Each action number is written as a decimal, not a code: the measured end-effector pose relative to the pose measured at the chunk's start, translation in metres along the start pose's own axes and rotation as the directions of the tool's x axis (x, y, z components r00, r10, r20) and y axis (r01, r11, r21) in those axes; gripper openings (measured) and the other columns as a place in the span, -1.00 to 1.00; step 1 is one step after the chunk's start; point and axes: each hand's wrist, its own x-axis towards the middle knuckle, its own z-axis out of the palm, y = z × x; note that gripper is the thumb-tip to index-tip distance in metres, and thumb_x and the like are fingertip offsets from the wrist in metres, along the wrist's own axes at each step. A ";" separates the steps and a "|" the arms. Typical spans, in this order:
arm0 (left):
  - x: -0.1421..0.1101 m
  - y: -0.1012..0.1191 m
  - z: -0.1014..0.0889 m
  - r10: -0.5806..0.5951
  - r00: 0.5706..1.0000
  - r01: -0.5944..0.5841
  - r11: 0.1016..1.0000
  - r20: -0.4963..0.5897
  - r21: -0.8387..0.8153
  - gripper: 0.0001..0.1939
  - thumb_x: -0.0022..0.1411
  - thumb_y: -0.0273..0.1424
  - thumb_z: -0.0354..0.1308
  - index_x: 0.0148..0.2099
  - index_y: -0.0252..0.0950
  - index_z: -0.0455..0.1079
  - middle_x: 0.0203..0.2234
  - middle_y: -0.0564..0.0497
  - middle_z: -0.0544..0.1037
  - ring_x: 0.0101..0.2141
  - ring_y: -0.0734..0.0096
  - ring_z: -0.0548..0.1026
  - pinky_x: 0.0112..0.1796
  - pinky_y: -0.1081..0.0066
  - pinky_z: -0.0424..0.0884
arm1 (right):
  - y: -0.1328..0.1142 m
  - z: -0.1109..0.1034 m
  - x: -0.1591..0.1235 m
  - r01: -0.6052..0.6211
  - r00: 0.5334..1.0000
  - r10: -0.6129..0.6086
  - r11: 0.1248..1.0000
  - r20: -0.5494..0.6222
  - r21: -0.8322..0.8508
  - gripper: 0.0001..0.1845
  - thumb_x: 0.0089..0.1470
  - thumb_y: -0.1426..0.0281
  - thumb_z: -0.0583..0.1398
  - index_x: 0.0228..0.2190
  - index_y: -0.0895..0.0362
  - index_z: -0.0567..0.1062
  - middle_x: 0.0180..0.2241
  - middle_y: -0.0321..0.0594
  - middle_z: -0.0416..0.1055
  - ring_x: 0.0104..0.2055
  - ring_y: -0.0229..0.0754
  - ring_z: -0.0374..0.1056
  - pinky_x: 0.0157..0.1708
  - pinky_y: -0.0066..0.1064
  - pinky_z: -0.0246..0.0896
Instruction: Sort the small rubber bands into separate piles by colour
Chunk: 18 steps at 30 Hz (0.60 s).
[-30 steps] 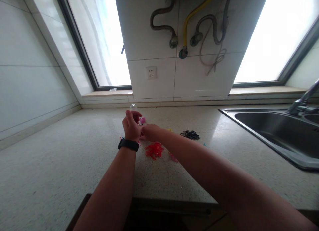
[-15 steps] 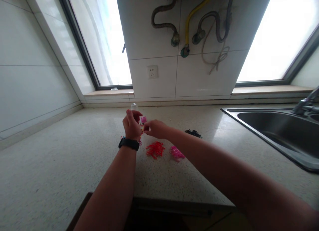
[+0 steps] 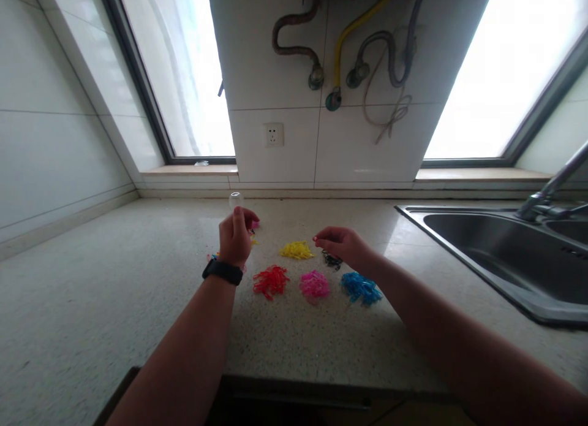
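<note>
My left hand (image 3: 236, 235), with a black band on its wrist, is closed near a clear rounded container (image 3: 236, 199). Whatever its fingers hold is hidden. Partly behind that hand lie mixed coloured bits (image 3: 212, 256) and something pink (image 3: 256, 224). My right hand (image 3: 343, 244) is pinched above the counter, between the yellow pile (image 3: 296, 250) and the black pile (image 3: 331, 260). Its fingertips hold something too small to name. Nearer me lie red (image 3: 271, 282), pink (image 3: 315, 284) and blue (image 3: 361, 287) piles of what look like small rubber bands.
The speckled counter (image 3: 285, 346) has its front edge close to me. At the right a steel sink (image 3: 487, 248) with a faucet (image 3: 546, 196) is set into it. The tiled back wall carries a socket (image 3: 274, 135) and several pipes.
My right hand has moved right, away from my left hand, uncovering the yellow and blue piles. My left hand stays beside the clear container. The view has shifted slightly.
</note>
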 end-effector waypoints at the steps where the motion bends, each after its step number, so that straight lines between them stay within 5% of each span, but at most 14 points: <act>1: 0.000 -0.001 0.000 0.004 1.000 -0.004 1.000 0.001 0.004 -0.32 0.46 0.06 -0.22 -0.44 -0.25 0.48 -0.62 0.02 0.37 -0.54 0.39 0.34 -0.48 0.39 0.20 | 0.002 -0.002 -0.002 -0.004 1.000 0.004 1.000 -0.008 0.017 -0.55 0.00 0.05 0.32 -0.25 0.16 0.60 -0.54 -0.35 0.33 -0.56 -0.34 0.08 -0.59 -0.45 -0.05; 18: 0.000 0.000 -0.001 0.023 1.000 -0.023 1.000 0.013 0.021 -0.30 0.47 0.04 -0.22 -0.45 -0.28 0.49 -0.66 0.04 0.32 -0.58 0.44 0.27 -0.51 0.41 0.16 | -0.004 0.013 -0.012 0.110 0.991 -0.102 0.989 0.086 -0.095 -0.66 0.10 0.18 0.27 -0.24 0.19 0.64 -0.52 -0.30 0.40 -0.50 -0.32 0.16 -0.48 -0.43 0.08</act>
